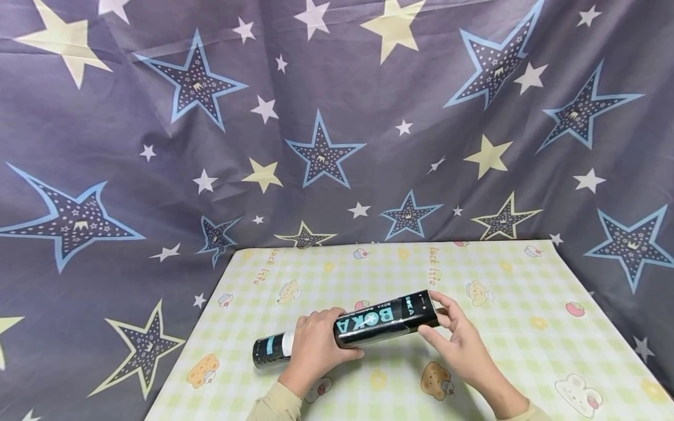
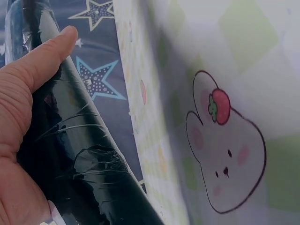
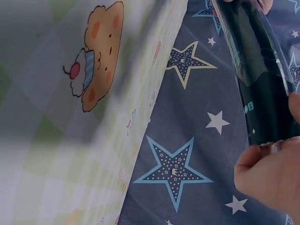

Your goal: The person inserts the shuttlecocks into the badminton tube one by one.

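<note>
A long black tube (image 1: 387, 321) with turquoise BOKA lettering is held slanting above the table, its right end higher than its left. Glossy clear film covers it, wrinkled in the left wrist view. My left hand (image 1: 317, 345) grips the tube around its middle, with the thumb (image 2: 51, 56) laid along its side. Left of that hand, a white band (image 1: 288, 344) shows on the tube. At the right end, my right hand (image 1: 466, 348) pinches the rim between thumb and fingers. In the right wrist view, the fingertips (image 3: 251, 157) are right at that end.
The table (image 1: 505, 310) wears a pale green checked cover with printed cartoon animals and fruit. Behind and beside it hangs a dark grey-purple curtain (image 1: 363, 169) patterned with stars. The table's far edge runs along the curtain.
</note>
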Demonstrator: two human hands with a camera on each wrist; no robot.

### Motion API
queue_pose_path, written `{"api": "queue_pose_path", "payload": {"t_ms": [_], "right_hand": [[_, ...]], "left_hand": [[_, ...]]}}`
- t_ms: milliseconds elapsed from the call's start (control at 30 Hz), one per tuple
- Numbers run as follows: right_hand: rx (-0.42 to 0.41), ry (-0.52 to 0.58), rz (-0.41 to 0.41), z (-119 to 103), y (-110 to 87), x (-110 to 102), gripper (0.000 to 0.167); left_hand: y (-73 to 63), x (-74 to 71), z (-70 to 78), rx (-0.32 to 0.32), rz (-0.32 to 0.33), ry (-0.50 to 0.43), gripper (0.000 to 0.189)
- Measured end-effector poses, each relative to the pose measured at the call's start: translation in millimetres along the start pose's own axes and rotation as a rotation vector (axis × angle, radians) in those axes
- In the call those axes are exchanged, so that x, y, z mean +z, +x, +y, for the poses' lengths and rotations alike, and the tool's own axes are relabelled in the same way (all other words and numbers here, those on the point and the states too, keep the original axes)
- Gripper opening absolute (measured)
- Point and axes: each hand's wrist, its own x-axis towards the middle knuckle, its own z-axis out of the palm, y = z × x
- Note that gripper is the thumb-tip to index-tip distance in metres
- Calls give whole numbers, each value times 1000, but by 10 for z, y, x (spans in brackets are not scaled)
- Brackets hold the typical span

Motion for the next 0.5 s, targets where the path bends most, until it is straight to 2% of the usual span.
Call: {"api": "queue_pose_path", "payload": {"t_ms": [100,233,333,400,500], "right_hand": [[9,8,7,22,-5,-14,72],[-17,3,121,61,39,-86,76],[-46,-1,200,121,100,-237,72],[-44,-30,213,192,136,-390,66],[-15,-137,198,380,191,-659,59]], "left_hand": [[21,6,12,-4,-21,2,80],[126,8,-6,-41,-61,3,85],[287,-3,-87,-95,-75,17,88],[419,-21,-170,-133,-85,29,86],[628,-53,-330,-167,-102,63,84]]}}
